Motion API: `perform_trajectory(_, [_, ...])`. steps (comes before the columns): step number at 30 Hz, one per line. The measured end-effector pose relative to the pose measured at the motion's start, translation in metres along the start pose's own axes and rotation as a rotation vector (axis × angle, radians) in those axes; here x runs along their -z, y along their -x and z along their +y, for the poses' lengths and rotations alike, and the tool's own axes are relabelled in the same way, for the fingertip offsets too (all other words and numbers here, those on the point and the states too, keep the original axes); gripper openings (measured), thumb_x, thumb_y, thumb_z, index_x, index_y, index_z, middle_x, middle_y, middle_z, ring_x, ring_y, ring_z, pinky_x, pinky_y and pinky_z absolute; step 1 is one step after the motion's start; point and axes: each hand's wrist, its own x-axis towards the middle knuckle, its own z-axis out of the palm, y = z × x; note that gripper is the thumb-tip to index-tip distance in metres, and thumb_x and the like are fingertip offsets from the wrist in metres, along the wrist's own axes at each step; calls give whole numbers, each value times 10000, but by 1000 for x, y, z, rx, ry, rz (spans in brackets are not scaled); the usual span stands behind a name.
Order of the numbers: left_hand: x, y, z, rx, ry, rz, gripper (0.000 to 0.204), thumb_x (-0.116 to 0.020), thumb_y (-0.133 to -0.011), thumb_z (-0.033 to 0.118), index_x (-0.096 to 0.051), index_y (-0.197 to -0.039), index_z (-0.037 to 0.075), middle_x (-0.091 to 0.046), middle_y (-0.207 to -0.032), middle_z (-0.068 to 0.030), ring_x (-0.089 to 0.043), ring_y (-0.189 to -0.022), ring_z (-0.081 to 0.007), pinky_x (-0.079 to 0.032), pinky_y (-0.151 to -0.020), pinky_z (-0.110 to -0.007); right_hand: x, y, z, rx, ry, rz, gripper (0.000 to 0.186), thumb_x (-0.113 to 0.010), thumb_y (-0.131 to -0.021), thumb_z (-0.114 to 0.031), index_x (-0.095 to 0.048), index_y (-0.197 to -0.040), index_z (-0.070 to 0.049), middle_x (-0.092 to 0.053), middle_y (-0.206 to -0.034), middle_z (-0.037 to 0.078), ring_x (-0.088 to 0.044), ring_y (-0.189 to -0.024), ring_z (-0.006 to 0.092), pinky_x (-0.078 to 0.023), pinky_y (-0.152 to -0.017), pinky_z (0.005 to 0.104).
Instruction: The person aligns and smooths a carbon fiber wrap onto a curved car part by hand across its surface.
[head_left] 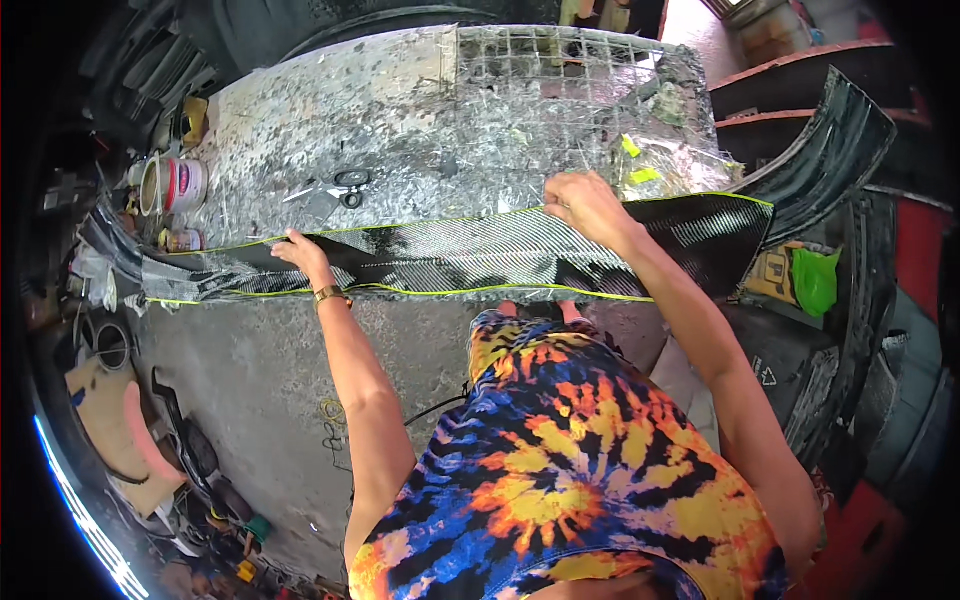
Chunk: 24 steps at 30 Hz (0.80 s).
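Note:
A long strip of black woven carbon-fibre cloth (470, 258) with yellow-green edges lies lengthwise along a long dark mould (835, 160) at the near side of the table. My left hand (305, 258) rests on the strip's left part, its fingers stretched out and the thumb raised near the far edge. Farther right, my right hand (592, 208) is closed at the strip's far edge, fingers bent and pinching there; its fingertips are partly hidden. Black-handled scissors (350, 188) lie on the table beyond the strip, between the hands.
The worktable (400, 100) is stained and littered with fibres. Buckets (185, 187) and a smaller can (182, 240) stand at its left end. Yellow tape scraps (645, 175) lie at right. A green bag (815, 280) sits beyond the right end; parts and cardboard (105, 420) lie at lower left.

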Motion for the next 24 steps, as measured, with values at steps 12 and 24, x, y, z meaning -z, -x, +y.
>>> perform_trajectory(12, [25, 7, 1, -9, -44, 169, 905, -288, -1054, 567, -60, -1523, -173, 17, -1611, -374, 29, -1537, -425, -3, -1250, -472, -7, -7, -11, 37, -47, -39, 200, -695, -888, -219, -598, -893, -45, -655, -902, 115, -634, -928, 334, -456, -837, 462])
perform_trajectory(24, [10, 157, 164, -1060, -184, -890, 367, -741, -864, 202, -659, -1179, 32, -688, -1171, -130, -649, -1060, -324, -492, -921, -428, -40, 22, -52, 242, -165, 32, 272, -670, -910, -249, -624, -1069, -34, -653, -1036, 123, -639, -1018, 327, -499, -881, 476])
